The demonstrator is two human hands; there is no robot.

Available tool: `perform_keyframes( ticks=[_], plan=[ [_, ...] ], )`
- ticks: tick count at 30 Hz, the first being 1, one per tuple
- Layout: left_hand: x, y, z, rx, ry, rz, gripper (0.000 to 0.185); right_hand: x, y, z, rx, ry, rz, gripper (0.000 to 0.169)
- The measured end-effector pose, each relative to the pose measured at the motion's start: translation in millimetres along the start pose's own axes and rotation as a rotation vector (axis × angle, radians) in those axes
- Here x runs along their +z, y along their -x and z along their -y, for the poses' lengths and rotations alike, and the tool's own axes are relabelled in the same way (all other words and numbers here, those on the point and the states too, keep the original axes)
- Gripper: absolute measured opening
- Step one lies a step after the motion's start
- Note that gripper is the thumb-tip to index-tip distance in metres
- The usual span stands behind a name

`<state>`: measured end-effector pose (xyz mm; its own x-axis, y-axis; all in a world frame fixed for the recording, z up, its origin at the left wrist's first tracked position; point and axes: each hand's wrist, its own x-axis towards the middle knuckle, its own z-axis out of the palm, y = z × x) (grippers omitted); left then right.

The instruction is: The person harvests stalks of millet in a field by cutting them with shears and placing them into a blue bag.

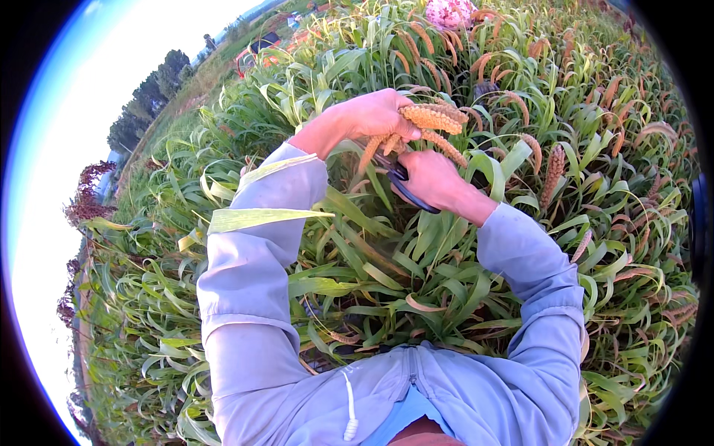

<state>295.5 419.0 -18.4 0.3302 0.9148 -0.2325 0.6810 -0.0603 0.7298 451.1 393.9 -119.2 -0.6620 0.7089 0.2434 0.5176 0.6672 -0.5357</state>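
Note:
My left hand (379,116) is closed around several golden-brown foxtail millet heads (432,119), which stick out on both sides of the fist. Just below it, my right hand (432,177) grips dark-handled scissors or shears (410,189). Their metal blades point up and left beneath the bunched heads. How far apart the blades are is hard to see, since the heads and fingers partly cover them. Long green millet leaves (385,240) hang and cross under both hands.
Drooping millet heads (552,173) stand among dense leaves to the right. A long leaf blade (268,218) lies across my left sleeve. Pink-and-white patterned cloth (450,14) shows among the plants at the top. Dark red seed heads (89,195) and trees (148,95) are at the left.

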Motion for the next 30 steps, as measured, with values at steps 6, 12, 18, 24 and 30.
perform_keyframes(
  ticks=[6,12,18,24,30],
  plan=[
    [-32,46,20,0.256,0.414,-0.504,0.019,7,4,27,0.003,-0.059,-0.05,0.03],
    [-116,224,40,0.54,0.661,-0.791,0.014,26,19,59,-0.135,-0.014,-0.022,0.029],
    [-161,437,199,0.313,0.522,-1.158,0.019,23,52,40,0.251,-0.148,-0.003,0.024],
    [-51,525,386,-0.097,0.763,-1.114,0.033,10,71,33,0.359,-0.114,-0.019,0.025],
    [78,579,474,-0.185,1.098,-0.758,0.032,21,105,64,0.462,-0.027,0.051,0.018]
  ],
)
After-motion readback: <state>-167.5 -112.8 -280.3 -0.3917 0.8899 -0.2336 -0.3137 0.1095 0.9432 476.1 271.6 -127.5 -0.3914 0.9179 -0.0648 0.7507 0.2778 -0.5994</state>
